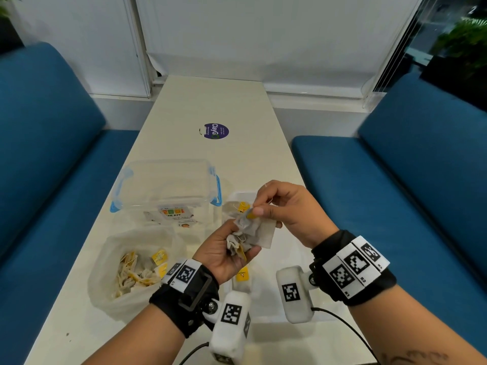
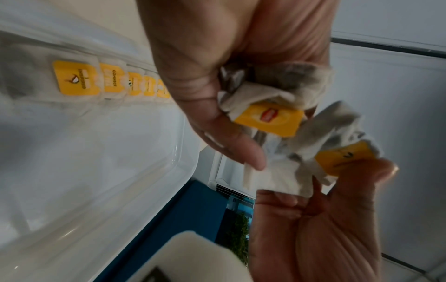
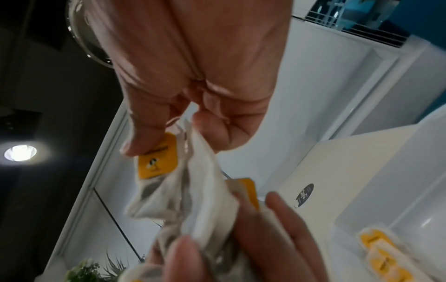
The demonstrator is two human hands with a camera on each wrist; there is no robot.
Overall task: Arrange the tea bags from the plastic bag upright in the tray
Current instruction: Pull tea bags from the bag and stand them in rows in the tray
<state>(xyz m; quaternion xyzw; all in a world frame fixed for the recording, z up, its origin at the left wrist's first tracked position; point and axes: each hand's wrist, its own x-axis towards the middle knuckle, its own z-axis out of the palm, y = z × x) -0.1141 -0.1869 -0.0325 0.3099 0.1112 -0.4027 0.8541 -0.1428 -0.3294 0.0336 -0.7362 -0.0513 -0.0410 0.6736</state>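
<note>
My left hand (image 1: 241, 241) grips a crumpled bunch of tea bags (image 1: 250, 231) above the clear tray (image 1: 264, 306). My right hand (image 1: 255, 210) pinches the yellow tag (image 1: 250, 215) of one tea bag at the top of that bunch. In the right wrist view the thumb and forefinger pinch that tag (image 3: 156, 164). The left wrist view shows a row of tea bags (image 2: 77, 78) standing upright along one wall of the tray (image 2: 144, 181). To the left, the open plastic bag (image 1: 131, 264) holds several more tea bags.
A clear lidded box with blue latches (image 1: 168, 185) stands behind the plastic bag. A round purple sticker (image 1: 214, 131) lies farther back on the long white table (image 1: 205, 101). Blue benches (image 1: 395, 193) flank the table on both sides.
</note>
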